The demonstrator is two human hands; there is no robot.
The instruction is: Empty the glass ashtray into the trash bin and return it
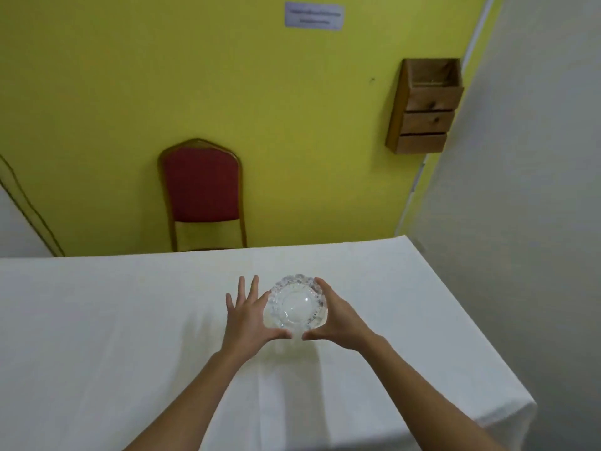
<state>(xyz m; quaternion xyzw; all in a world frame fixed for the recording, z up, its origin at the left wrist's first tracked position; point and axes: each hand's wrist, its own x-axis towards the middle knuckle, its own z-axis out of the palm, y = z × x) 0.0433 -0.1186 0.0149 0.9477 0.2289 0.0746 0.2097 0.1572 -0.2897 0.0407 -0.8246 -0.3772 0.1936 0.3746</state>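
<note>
A round cut-glass ashtray [296,304] is at the middle of a table covered with a white cloth [130,336]. Its bowl looks bare of ash. My right hand [338,315] cups its right side, fingers over the far rim and thumb at the near edge. My left hand [248,315] lies against its left side with the fingers spread and the thumb under the near edge. Whether the ashtray rests on the cloth or is held just above it I cannot tell. No trash bin is in view.
A red padded chair [201,187] with a gold frame stands beyond the table's far edge against the yellow wall. A wooden wall box [424,107] hangs at the upper right. The table's right edge drops off beside a grey wall [520,222].
</note>
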